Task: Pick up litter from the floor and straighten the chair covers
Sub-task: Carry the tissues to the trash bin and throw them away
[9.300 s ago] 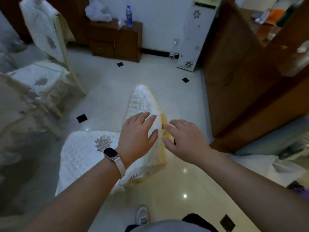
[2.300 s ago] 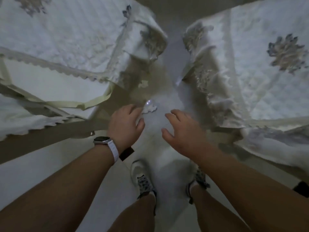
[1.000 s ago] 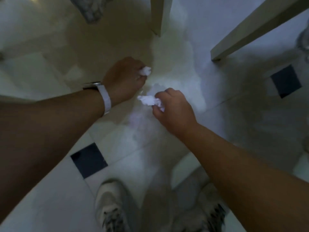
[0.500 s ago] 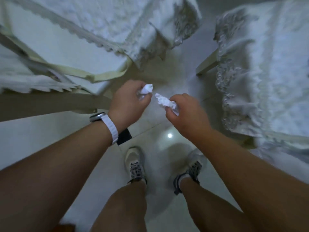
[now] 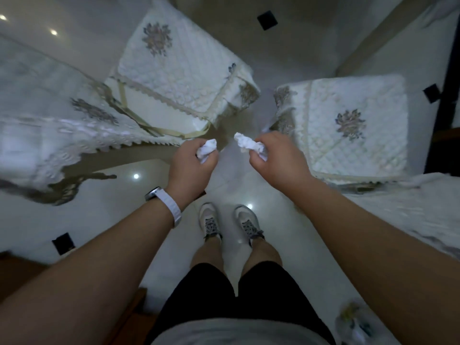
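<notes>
left hand still clutches a paper wad; right hand a longer wad; view risen

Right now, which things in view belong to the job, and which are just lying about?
Part of the job: compact paper wad gripped by the left hand; longer paper wad gripped by the right hand; left chair cover; right chair cover.
Just there: wristwatch; shoes; black floor tile.
</notes>
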Available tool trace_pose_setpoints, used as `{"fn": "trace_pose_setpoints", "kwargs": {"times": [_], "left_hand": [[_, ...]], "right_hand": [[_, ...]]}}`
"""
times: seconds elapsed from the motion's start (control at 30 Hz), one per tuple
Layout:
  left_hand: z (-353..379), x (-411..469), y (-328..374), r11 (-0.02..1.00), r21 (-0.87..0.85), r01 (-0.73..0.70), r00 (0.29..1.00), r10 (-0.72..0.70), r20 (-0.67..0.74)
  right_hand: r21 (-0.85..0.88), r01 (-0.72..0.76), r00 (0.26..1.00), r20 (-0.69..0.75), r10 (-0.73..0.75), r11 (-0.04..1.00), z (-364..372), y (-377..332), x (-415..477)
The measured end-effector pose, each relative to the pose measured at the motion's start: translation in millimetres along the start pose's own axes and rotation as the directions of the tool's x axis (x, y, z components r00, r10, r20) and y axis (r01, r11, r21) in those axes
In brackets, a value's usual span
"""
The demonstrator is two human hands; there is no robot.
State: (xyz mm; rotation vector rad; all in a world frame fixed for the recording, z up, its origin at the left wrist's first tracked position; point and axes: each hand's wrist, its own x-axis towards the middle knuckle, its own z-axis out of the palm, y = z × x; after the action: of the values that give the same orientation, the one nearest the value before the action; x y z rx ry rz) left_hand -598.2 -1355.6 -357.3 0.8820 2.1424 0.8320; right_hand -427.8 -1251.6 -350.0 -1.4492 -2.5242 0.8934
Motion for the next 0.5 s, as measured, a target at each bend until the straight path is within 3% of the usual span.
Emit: {"fn": "trace_pose_setpoints", "kwargs": {"times": [0.2,0.5], "left_hand": [[-57.8,-54.8,59.2,0.999,-0.035,0.000,0.989,-0.006,-0.147],[-119.2,-135.3,88.7,0.997,-0.081,-0.009,0.921,-0.024,-0.390]], "right_hand": [[-0.028,0.184,0.983,-0.013,-0.184,0.983,-64.5,-54.1,-15.6],[-0.055,0.458,0.889,0.058,-0.455,0.887,-104.9,-125.5,-37.6]]}}
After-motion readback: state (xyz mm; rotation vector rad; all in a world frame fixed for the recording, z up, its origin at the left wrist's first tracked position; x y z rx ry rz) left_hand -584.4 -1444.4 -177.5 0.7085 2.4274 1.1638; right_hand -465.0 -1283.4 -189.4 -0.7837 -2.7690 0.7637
